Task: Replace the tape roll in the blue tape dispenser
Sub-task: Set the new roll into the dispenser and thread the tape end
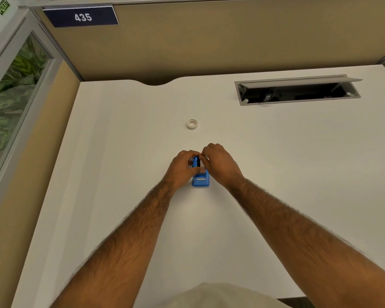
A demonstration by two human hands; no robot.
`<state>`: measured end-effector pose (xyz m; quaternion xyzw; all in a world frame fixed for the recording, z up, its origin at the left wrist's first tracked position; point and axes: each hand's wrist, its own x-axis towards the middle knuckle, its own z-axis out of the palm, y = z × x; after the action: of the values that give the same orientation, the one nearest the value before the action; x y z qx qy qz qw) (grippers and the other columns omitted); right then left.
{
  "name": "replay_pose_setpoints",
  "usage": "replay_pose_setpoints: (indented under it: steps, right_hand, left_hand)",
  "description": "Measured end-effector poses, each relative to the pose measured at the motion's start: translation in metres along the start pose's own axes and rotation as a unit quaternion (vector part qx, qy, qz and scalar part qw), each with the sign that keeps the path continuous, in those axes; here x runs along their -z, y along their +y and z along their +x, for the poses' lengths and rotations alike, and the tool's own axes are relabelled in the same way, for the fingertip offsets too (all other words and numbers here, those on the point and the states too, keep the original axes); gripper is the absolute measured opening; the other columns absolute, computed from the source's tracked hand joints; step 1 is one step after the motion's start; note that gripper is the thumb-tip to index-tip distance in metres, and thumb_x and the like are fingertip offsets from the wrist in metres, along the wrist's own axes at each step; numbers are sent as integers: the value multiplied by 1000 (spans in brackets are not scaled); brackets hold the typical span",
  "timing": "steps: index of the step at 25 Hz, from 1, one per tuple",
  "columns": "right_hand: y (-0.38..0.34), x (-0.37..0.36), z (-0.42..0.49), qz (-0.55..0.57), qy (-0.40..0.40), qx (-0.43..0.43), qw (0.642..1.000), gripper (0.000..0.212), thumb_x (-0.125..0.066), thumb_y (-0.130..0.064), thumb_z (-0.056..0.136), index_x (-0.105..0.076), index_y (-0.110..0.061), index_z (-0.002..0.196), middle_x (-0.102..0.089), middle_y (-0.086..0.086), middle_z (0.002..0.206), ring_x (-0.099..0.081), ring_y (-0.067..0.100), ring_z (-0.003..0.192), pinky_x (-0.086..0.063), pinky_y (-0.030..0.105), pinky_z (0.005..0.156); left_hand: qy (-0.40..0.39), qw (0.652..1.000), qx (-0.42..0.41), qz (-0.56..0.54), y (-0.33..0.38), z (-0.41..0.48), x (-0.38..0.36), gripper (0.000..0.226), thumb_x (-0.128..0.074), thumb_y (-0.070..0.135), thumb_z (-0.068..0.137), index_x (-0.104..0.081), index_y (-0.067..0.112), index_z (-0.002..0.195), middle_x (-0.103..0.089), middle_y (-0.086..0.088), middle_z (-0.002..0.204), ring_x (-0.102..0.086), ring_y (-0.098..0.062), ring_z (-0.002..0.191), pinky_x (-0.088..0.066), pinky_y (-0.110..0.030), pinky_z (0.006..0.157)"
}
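Both hands close on the small blue tape dispenser (200, 178) mid-desk — left hand (182, 167) wrapped round its side, right hand (220, 162) pinching at its top; smooth white desk (120, 174); a pale tape ring (192, 124) lies flat beyond; an open grey cable tray (298, 90) holds dark wiring; the sign (82, 17) reads 435.

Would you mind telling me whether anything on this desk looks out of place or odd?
Little stands out. The cable hatch at the far right stands open, showing wires. A tape roll lies loose beyond the blue tape dispenser, which both hands hold: left hand, right hand.
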<state>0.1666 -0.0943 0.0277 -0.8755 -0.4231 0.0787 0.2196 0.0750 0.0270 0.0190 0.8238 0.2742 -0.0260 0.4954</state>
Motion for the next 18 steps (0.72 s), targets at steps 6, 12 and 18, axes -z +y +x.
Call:
replay_pose_setpoints:
  steps: [6,12,18]
  right_hand:
    - [5,-1,-4,55,-2,-26,998,20,-49,-23,99,-65,-10,98,-64,4,97,-54,19,92,-49,33,80]
    - [0,3,0,44,-12,-46,998,19,-50,-24,99,-63,-10,97,-63,4,97,-54,19,91,-46,30,77]
    - [-2,5,1,58,-24,-68,996,23,-46,-21,101,-66,-10,102,-65,7,103,-58,22,94,-50,35,84]
  left_hand:
    - [-9,1000,-2,8,-1,1,1,51,-82,22,79,-60,16,125,-59,-2,124,-60,-19,109,-43,-24,88]
    - [0,1000,-1,6,-2,2,-2,51,-84,21,75,-60,18,121,-58,0,122,-57,-14,103,-43,-23,85]
    - [1,1000,2,-11,-4,2,-1,54,-85,20,73,-62,17,122,-59,1,122,-59,-15,103,-45,-23,86]
